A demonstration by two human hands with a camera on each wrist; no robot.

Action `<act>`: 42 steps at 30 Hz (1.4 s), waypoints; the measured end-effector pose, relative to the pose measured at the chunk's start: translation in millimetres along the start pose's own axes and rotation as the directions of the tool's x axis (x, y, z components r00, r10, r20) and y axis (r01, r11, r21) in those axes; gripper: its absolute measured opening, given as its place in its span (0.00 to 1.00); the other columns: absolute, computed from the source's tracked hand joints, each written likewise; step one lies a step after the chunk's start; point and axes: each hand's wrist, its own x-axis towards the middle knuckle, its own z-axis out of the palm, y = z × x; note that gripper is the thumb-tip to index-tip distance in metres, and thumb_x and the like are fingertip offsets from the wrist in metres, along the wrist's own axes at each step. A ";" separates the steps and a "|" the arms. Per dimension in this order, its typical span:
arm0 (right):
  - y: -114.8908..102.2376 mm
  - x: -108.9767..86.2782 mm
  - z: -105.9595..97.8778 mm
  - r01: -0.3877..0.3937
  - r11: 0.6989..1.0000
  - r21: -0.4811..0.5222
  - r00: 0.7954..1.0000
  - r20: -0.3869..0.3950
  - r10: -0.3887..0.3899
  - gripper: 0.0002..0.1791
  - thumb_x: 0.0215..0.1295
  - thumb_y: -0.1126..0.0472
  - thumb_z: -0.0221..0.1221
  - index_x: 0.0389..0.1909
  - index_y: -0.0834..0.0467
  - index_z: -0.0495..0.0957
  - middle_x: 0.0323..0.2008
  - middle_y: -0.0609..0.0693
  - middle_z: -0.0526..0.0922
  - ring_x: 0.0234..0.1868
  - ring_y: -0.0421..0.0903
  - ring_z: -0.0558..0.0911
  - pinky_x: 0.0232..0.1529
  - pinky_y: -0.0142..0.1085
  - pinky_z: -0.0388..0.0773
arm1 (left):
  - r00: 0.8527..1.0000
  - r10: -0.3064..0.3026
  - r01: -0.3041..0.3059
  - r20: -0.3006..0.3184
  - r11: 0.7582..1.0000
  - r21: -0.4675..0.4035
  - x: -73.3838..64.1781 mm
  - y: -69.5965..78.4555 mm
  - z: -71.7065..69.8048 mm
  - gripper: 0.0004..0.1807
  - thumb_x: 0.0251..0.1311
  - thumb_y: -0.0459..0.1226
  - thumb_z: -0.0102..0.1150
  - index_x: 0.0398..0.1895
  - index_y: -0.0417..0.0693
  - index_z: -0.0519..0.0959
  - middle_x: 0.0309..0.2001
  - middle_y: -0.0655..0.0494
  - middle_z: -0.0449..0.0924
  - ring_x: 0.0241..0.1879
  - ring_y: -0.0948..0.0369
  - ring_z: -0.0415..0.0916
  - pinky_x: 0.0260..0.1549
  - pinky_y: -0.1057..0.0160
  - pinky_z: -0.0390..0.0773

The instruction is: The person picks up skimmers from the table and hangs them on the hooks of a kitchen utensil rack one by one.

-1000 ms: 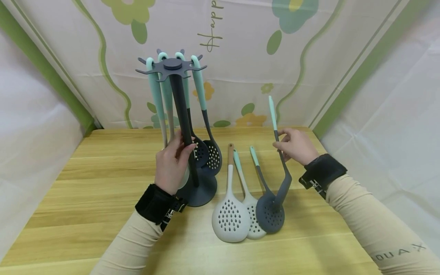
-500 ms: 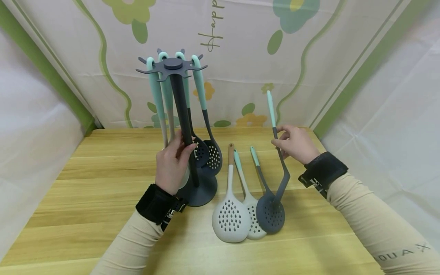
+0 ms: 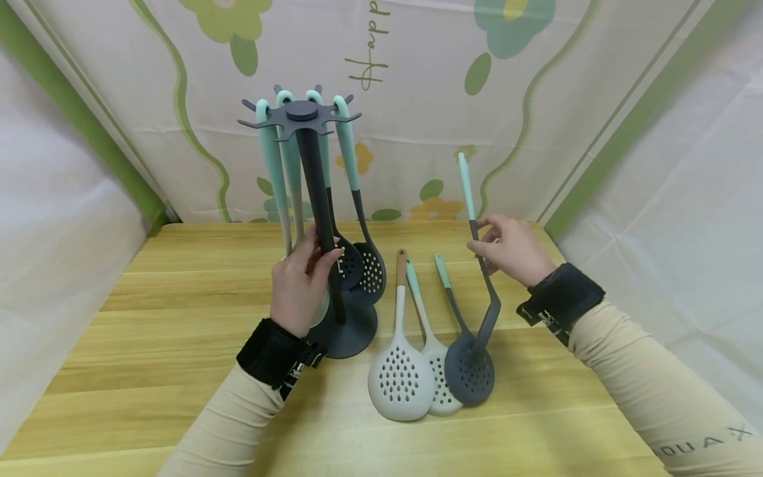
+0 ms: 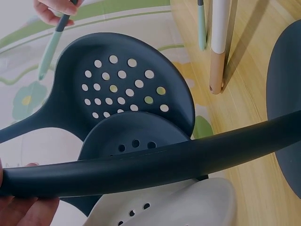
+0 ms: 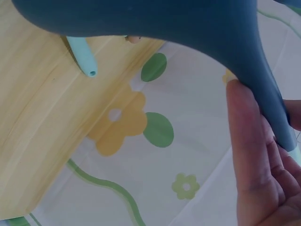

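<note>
My left hand [image 3: 298, 286] grips the dark pole of a utensil stand [image 3: 314, 179], partway up. From the stand's top hooks hang several mint-handled utensils, among them a dark skimmer [image 3: 371, 273]; the left wrist view shows its round holes [image 4: 123, 61] beyond the pole. On the right, my right hand [image 3: 512, 250] pinches the dark neck of a mint-handled spatula [image 3: 489, 319] between thumb and fingers. It stands nearly upright, handle up, and the head view sees its blade edge-on. In the right wrist view the broad dark blade [image 5: 155, 19] fills the top.
Between the hands lie a white slotted skimmer [image 3: 401, 384] with a wooden handle tip, a pale skimmer [image 3: 442, 371] partly under it, and a dark skimmer [image 3: 469, 377]. The wooden table [image 3: 179, 331] ends at a flowered cloth backdrop [image 3: 417, 132].
The right hand and the spatula have shifted slightly left and up, the handle's tip farthest. My left hand stays on the pole, and the hanging utensils have not moved.
</note>
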 end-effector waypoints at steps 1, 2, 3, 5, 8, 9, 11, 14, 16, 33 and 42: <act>-0.8 -0.4 0.1 0.002 1.000 0.000 1.000 0.000 -0.002 0.26 0.69 0.60 0.59 0.62 0.67 0.68 0.39 0.67 0.83 0.22 0.46 0.85 0.27 0.37 0.86 | 1.000 0.003 -0.003 0.000 1.000 -0.004 0.2 0.0 0.2 0.16 0.65 0.33 0.61 0.53 0.35 0.76 0.44 0.40 0.85 0.47 0.46 0.85 0.43 0.52 0.85; -1.6 -0.8 0.1 0.005 1.000 -0.003 1.000 -0.001 -0.005 0.26 0.69 0.60 0.59 0.62 0.67 0.68 0.39 0.67 0.83 0.22 0.46 0.85 0.27 0.37 0.86 | 1.000 0.005 -0.005 0.000 1.000 -0.007 0.3 -0.1 0.3 0.16 0.65 0.32 0.61 0.53 0.35 0.76 0.44 0.40 0.85 0.47 0.46 0.85 0.43 0.52 0.85; -2.4 -1.1 0.2 0.008 1.000 -0.007 1.000 -0.004 -0.008 0.26 0.68 0.60 0.59 0.62 0.67 0.68 0.38 0.66 0.83 0.22 0.46 0.85 0.27 0.37 0.86 | 1.000 0.005 -0.005 -0.001 1.000 -0.009 0.4 0.0 0.3 0.16 0.65 0.32 0.61 0.53 0.35 0.76 0.44 0.40 0.85 0.48 0.46 0.85 0.43 0.52 0.85; -4.1 -1.8 0.3 0.014 1.000 -0.014 1.000 -0.007 -0.014 0.25 0.68 0.60 0.59 0.62 0.67 0.68 0.38 0.66 0.84 0.22 0.46 0.85 0.27 0.37 0.86 | 1.000 0.004 -0.004 0.000 1.000 -0.011 0.6 -0.1 0.4 0.16 0.65 0.32 0.61 0.53 0.35 0.76 0.44 0.39 0.85 0.48 0.46 0.85 0.43 0.52 0.85; -6.0 -2.8 0.4 0.023 0.999 -0.022 1.000 -0.013 -0.023 0.25 0.68 0.59 0.60 0.62 0.66 0.68 0.37 0.64 0.84 0.22 0.46 0.85 0.28 0.38 0.86 | 1.000 0.001 -0.001 0.002 1.000 -0.013 0.6 0.2 0.0 0.15 0.65 0.32 0.61 0.53 0.35 0.76 0.44 0.39 0.85 0.48 0.46 0.85 0.43 0.52 0.85; -6.5 -3.2 0.4 0.025 0.999 -0.025 1.000 -0.016 -0.026 0.25 0.68 0.59 0.60 0.62 0.66 0.69 0.37 0.64 0.84 0.22 0.46 0.85 0.28 0.38 0.86 | 1.000 0.000 0.000 0.003 1.000 -0.015 0.6 0.4 -0.2 0.15 0.65 0.32 0.61 0.53 0.35 0.76 0.44 0.39 0.85 0.48 0.46 0.85 0.44 0.52 0.85; -7.4 -3.9 0.5 0.031 0.999 -0.028 0.999 -0.021 -0.031 0.25 0.68 0.58 0.60 0.62 0.66 0.69 0.36 0.63 0.85 0.22 0.46 0.85 0.28 0.38 0.86 | 1.000 -0.001 0.001 0.004 1.000 -0.013 0.5 0.6 -0.4 0.15 0.65 0.32 0.61 0.53 0.35 0.76 0.44 0.40 0.85 0.48 0.46 0.85 0.44 0.52 0.85; -8.5 -4.7 0.7 0.040 0.999 -0.019 0.999 -0.030 -0.040 0.25 0.68 0.59 0.60 0.62 0.66 0.69 0.36 0.62 0.85 0.22 0.46 0.85 0.28 0.38 0.86 | 1.000 -0.005 0.006 0.007 1.000 -0.012 0.1 0.2 -0.3 0.16 0.65 0.33 0.61 0.54 0.35 0.76 0.44 0.41 0.85 0.49 0.46 0.85 0.44 0.52 0.85; -9.3 -5.2 0.9 0.047 0.999 -0.008 0.998 -0.036 -0.048 0.25 0.68 0.59 0.60 0.61 0.66 0.69 0.36 0.62 0.85 0.22 0.46 0.86 0.28 0.37 0.86 | 1.000 -0.007 0.007 0.009 1.000 -0.011 -0.4 0.1 -0.3 0.16 0.65 0.33 0.61 0.54 0.36 0.76 0.44 0.41 0.85 0.48 0.46 0.85 0.44 0.52 0.85; -16.0 -13.1 4.3 0.123 0.992 0.022 0.988 -0.100 -0.120 0.23 0.67 0.60 0.62 0.58 0.66 0.71 0.34 0.62 0.84 0.21 0.41 0.83 0.25 0.32 0.83 | 0.999 -0.025 0.026 0.022 1.000 -0.011 -0.4 1.8 -0.4 0.17 0.66 0.33 0.60 0.56 0.37 0.76 0.45 0.42 0.85 0.49 0.48 0.85 0.45 0.54 0.85; -24.4 -15.9 6.4 0.158 0.987 0.022 0.981 -0.115 -0.154 0.20 0.67 0.61 0.62 0.56 0.66 0.72 0.35 0.64 0.85 0.22 0.41 0.85 0.26 0.32 0.84 | 0.999 -0.029 0.029 0.013 1.000 -0.006 0.7 2.9 -0.3 0.16 0.65 0.32 0.61 0.54 0.37 0.76 0.44 0.43 0.85 0.48 0.48 0.85 0.45 0.54 0.85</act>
